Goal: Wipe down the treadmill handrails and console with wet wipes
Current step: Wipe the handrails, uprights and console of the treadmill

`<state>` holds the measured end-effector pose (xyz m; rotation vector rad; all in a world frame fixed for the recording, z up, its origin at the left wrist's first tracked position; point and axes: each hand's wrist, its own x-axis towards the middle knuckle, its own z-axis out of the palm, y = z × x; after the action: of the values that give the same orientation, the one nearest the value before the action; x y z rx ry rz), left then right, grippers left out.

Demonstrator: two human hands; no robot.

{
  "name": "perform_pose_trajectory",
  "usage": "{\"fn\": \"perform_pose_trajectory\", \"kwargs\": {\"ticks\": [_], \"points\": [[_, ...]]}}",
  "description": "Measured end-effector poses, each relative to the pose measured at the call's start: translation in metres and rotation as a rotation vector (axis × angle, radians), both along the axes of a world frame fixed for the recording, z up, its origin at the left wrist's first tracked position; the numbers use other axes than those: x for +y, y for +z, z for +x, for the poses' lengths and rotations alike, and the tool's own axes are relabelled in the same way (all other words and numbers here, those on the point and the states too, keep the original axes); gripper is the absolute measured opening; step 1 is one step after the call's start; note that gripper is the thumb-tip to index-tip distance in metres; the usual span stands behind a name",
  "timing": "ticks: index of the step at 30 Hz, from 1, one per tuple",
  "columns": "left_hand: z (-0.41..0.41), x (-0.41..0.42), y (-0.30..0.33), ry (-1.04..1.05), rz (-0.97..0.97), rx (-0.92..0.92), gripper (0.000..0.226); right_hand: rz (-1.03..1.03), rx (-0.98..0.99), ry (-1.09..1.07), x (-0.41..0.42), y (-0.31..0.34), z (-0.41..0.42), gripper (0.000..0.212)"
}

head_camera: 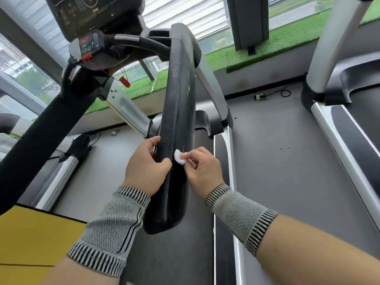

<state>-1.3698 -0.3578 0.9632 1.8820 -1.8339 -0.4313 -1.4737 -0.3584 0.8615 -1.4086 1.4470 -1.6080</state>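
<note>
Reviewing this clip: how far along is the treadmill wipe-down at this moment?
Nothing can be confirmed as finished; the black handrail carries whitish streaks higher up. In hand: the right hand pinches a small balled white wipe against the rail's lower part, while the left hand grips the rail beside it. Left: the console and the other handrail, neither being touched.

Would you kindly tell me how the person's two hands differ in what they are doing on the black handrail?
The left hand grips the black padded handrail bare; the right hand pinches a small white wet wipe against it. Left wraps round the rail; right touches only through the wipe. Both wear grey knitted wrist sleeves.
</note>
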Motion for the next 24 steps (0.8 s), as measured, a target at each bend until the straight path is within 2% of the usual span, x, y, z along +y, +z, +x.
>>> {"fn": "perform_pose_trajectory", "kwargs": {"ticks": [5,10,16,18,21,24], "points": [[0.001,-0.002,-0.001,-0.011,0.000,-0.022,0.056,-0.055,0.014,0.063,0.038,-0.010,0.006,0.013],[0.001,-0.001,-0.004,-0.014,-0.005,-0.026,0.057,0.012,0.029,-0.017,-0.006,-0.007,-0.004,0.013],[0.003,-0.003,-0.004,-0.016,-0.010,-0.009,0.057,-0.030,0.027,-0.011,0.016,-0.012,0.004,0.014],[0.002,-0.003,-0.004,-0.014,-0.015,-0.006,0.056,0.045,0.049,-0.021,-0.008,-0.006,-0.002,0.014],[0.002,-0.002,-0.003,-0.028,-0.005,-0.007,0.056,0.176,-0.053,-0.002,-0.028,-0.004,-0.013,0.010],[0.003,-0.003,-0.001,-0.039,0.003,-0.011,0.056,0.225,-0.119,-0.065,-0.027,-0.007,-0.020,0.009]]}}
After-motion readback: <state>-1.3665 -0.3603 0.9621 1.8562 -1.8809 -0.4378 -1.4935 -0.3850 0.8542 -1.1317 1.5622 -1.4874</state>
